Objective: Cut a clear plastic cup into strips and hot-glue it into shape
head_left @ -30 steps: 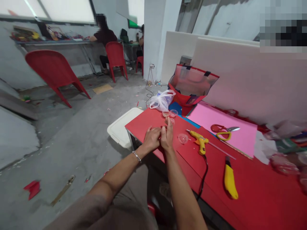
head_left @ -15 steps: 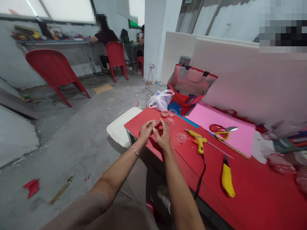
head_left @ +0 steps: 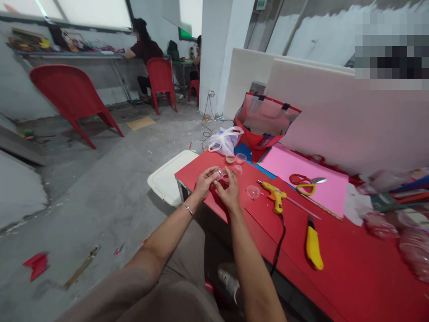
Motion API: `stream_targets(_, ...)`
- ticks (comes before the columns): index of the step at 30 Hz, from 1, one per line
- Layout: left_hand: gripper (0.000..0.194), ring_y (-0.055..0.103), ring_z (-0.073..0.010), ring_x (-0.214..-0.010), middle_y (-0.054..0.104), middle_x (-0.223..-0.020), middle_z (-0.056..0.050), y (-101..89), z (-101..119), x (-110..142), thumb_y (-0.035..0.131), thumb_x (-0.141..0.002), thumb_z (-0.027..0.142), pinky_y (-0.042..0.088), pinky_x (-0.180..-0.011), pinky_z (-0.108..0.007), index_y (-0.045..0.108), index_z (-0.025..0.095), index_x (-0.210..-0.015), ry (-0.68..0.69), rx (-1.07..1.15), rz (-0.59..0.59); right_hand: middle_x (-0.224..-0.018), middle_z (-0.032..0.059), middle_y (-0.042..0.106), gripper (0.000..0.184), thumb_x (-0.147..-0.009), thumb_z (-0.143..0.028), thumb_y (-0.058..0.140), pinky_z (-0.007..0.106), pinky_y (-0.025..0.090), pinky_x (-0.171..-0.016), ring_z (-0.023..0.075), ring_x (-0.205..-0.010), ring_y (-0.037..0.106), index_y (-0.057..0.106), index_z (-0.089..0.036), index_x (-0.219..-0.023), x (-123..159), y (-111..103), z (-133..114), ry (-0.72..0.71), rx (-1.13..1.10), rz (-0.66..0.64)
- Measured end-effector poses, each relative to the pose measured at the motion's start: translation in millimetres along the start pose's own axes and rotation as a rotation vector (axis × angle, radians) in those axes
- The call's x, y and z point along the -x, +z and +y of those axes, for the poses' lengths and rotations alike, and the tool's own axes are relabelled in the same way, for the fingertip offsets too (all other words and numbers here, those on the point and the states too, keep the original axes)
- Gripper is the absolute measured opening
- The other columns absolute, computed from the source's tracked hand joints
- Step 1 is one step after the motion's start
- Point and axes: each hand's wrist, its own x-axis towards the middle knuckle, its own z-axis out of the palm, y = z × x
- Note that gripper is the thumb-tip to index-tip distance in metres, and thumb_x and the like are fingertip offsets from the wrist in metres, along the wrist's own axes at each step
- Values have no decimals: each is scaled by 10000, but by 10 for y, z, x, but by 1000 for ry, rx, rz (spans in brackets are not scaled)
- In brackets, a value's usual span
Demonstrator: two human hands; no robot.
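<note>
Between the fingertips of both my hands is a small clear plastic cup (head_left: pixel 220 173), held just above the red table (head_left: pixel 191 169). My left hand (head_left: pixel 205 182) pinches it from the left, a bracelet on that wrist. On the other side my right hand (head_left: pixel 229 189) grips it with thumb and fingers. Close beyond my fingers lie more clear plastic cups (head_left: pixel 241 158), several in all, and one separate clear cup (head_left: pixel 253 192) rests right of my right hand. A yellow glue gun (head_left: pixel 275 195) with a glue stick in its back lies farther right.
A yellow-handled cutter (head_left: pixel 313 248) lies at the right, and scissors (head_left: pixel 307 182) rest on pink sheets (head_left: pixel 284 165). A white plastic bag (head_left: pixel 225 141) and a red bag (head_left: pixel 264 129) stand at the far end. The glue gun's cord (head_left: pixel 280 241) hangs over the near edge. Two people sit farther off.
The cup between my fingers has turned and shows more plainly. My hands stay in nearly the same place. The view has shifted slightly.
</note>
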Motion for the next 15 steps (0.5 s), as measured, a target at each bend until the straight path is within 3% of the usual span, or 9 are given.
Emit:
stream_targets(3, 503, 724, -169, -925, 779, -1114, -73, -20, -30, -4, 915, -732, 476, 557, -879, -308, 772, 183, -1115, 21, -35, -3, -1505, 132, 629, 674, -927, -404, 697, 543, 502, -1182, 303, -1364, 612, 524, -265, -1564, -3, -1, 14, -32, 1, -10)
stream_targets(7, 446, 647, -123, -765, 753, -948, -36, -23, -66, -6, 861, -799, 536, 517, -740, -263, 779, 170, -1039, 73, -123, 17, -1551, 112, 613, 626, -946, -343, 648, 569, 435, -1241, 295, -1420, 581, 527, -270, -1556, -13, -12, -4, -129, 57, -9)
stream_targets(12, 483, 686, -164, -885, 781, -1048, -66, 0, -63, 15, 872, -782, 524, 543, -882, -309, 787, 169, -1096, 73, -142, 25, -1527, 156, 620, 701, -947, -454, 681, 584, 472, -1203, 319, -1396, 594, 485, -233, -1584, 2, -12, -3, -55, 54, 16)
stream_targets(15, 516, 706, -183, -930, 789, -1081, -74, 8, -48, 26, 884, -769, 488, 549, -900, -321, 769, 178, -1165, 51, -109, 2, -1468, 153, 657, 632, -984, -473, 648, 561, 515, -1167, 302, -1332, 636, 524, -224, -1551, 16, 6, 31, -1, 8, 33)
